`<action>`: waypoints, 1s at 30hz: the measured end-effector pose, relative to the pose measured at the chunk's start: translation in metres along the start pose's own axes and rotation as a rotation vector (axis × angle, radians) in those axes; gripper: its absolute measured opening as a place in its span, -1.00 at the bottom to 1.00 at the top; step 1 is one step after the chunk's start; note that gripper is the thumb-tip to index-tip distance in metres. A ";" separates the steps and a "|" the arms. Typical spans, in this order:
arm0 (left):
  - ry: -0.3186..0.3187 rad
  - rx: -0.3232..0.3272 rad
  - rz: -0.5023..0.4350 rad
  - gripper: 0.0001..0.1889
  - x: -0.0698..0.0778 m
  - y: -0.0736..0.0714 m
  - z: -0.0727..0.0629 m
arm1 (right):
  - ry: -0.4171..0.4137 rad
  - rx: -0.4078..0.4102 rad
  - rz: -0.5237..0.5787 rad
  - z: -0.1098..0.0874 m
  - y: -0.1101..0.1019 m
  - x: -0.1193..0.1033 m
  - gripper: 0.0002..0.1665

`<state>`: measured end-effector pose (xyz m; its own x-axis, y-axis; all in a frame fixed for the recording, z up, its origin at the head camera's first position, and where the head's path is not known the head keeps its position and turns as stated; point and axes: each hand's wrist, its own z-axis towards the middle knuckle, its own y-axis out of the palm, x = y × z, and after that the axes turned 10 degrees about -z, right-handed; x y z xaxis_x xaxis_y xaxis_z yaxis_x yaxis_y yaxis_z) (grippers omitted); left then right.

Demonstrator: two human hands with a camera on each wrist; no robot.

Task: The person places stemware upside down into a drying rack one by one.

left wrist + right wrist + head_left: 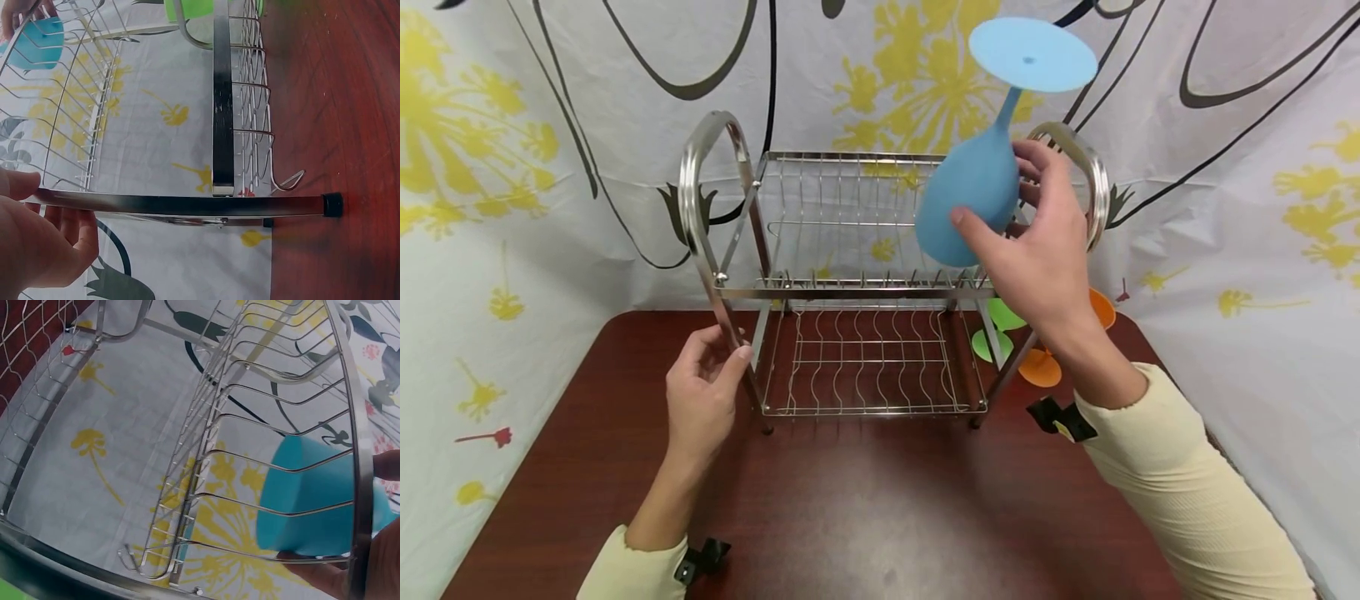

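A two-tier metal dish rack (857, 293) stands on the table in the head view. My right hand (1048, 250) grips a blue wine glass (973, 196) by its bowl, upside down and tilted, with the foot uppermost. The glass is at the right part of the upper tier; in the right wrist view its bowl (309, 490) shows behind the tier's wires. My left hand (703, 392) holds the rack's left front leg; the left wrist view shows the thumb and fingers around the metal bar (169, 203).
Right of the rack, partly hidden by its leg and my right arm, are a green wine glass (992, 345) and an orange one (1041, 368). The dark red table (865, 508) extends in front. A patterned white sheet (625, 208) hangs behind and at the sides.
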<state>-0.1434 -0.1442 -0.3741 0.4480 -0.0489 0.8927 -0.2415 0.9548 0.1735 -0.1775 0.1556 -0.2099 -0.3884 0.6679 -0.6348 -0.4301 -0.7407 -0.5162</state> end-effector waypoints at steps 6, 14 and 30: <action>0.001 -0.007 0.013 -0.76 0.000 0.000 0.001 | -0.027 -0.042 -0.195 0.006 0.000 -0.002 -0.15; 0.000 -0.024 0.009 -0.77 0.001 -0.001 0.000 | 0.047 -0.117 -0.268 0.012 -0.003 -0.004 -0.12; -0.001 -0.040 0.025 -0.76 -0.003 -0.004 0.001 | 0.134 -0.275 -0.335 0.026 -0.001 0.000 -0.04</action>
<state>-0.1445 -0.1480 -0.3766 0.4410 -0.0250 0.8972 -0.2179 0.9667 0.1340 -0.1988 0.1586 -0.1944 -0.1475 0.8724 -0.4660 -0.2746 -0.4888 -0.8281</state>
